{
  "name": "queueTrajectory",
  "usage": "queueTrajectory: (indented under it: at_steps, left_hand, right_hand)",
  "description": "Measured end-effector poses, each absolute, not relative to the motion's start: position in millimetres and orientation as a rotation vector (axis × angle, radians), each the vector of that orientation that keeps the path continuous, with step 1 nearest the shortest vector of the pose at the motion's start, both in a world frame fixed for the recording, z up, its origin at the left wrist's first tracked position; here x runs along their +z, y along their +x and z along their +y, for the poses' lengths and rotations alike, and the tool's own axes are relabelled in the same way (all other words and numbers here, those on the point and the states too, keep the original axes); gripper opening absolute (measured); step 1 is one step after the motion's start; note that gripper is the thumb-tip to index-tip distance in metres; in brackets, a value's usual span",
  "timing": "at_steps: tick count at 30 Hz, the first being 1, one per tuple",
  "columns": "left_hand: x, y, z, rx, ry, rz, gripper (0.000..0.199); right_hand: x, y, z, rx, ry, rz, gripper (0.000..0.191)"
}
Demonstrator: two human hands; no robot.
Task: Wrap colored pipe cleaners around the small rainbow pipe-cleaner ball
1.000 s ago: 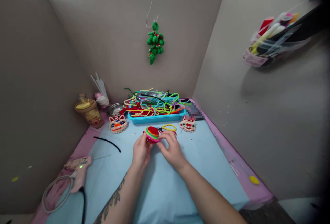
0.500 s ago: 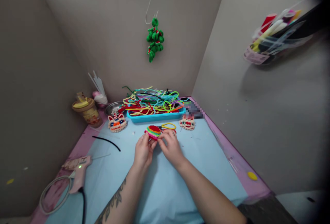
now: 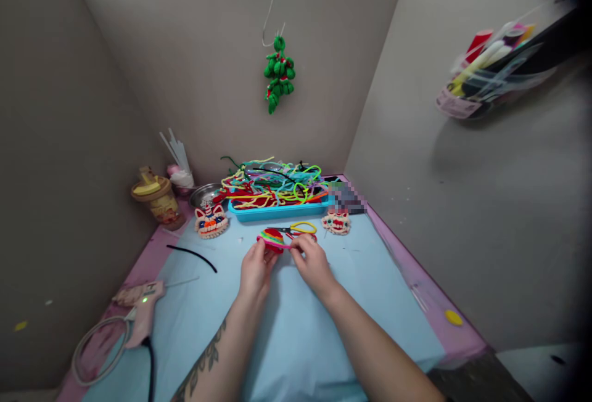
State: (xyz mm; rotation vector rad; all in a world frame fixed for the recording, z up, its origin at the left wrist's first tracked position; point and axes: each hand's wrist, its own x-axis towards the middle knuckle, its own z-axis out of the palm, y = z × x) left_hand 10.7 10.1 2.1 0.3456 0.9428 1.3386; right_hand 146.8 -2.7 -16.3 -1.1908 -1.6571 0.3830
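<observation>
My left hand (image 3: pixel 254 269) is closed on a small piece of coiled pipe cleaner (image 3: pixel 272 235) with curved red, orange, yellow, green and pink stripes. From its edge a pink pipe cleaner strand (image 3: pixel 285 246) runs to the right. The fingertips of my right hand (image 3: pixel 312 265) pinch that strand a short way from the piece. Just behind my hands lie scissors (image 3: pixel 303 227) with yellow and red handles, partly covered by my right hand.
A blue tray (image 3: pixel 282 211) heaped with coloured pipe cleaners stands at the back, with lion-like faces (image 3: pixel 211 223) (image 3: pixel 336 223) beside it. A black pipe cleaner (image 3: pixel 194 254) and a pink glue gun (image 3: pixel 144 312) lie left. A cup (image 3: pixel 163 205) stands behind; a green ornament (image 3: pixel 279 75) hangs above.
My right hand has moved slightly right, away from the striped piece, and the pink strand now shows stretched between them. The piece has tilted in my left hand.
</observation>
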Motion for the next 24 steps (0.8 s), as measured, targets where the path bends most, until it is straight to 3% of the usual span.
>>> queueTrajectory:
  at_steps: [5, 10, 24]
  left_hand:
    - [-3, 12, 8, 1.334, 0.428, 1.02, 0.034]
    - [-3, 14, 8, 1.364, 0.402, 1.019, 0.038]
    - [-8, 20, 10, 1.311, 0.267, 0.908, 0.01]
  right_hand:
    - [-19, 137, -1, 0.823, -1.153, -1.266, 0.007]
    - [-17, 130, -1, 1.078, -1.052, -1.048, 0.015]
    - [-19, 120, -2, 1.105, -0.998, -0.979, 0.015]
